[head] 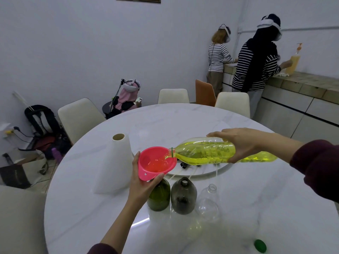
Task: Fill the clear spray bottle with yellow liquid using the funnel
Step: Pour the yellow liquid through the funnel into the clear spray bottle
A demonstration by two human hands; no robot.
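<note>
So the right hand [244,143] is wrapped over the top of a plastic bottle of yellow liquid [218,151], fingers curled round its body, holding it tipped almost flat with the mouth pointing away from the grip toward the left. A bit of yellow is running out of that mouth into a pink funnel [156,163], and there's already some pooled in the funnel's bowl.

The left hand [145,182] is under and beside the funnel, thumb up along its left edge and fingers curled round the bottom rim, so it's pinching the funnel. The funnel sits over a green bottle [159,196] directly below the left hand's fingers. I can't tell if the spout is actually inside the neck, the hand hides it.

Just to the right of that grip stands a dark brown bottle [184,196], and right of that again the clear spray bottle [209,202], upright, no top on, not touched by either hand, well below the right hand's grip.

A green cap [260,246] lies on the white round table [275,208] down toward the near edge. A paper towel roll [114,162] stands left of the funnel hand.
</note>
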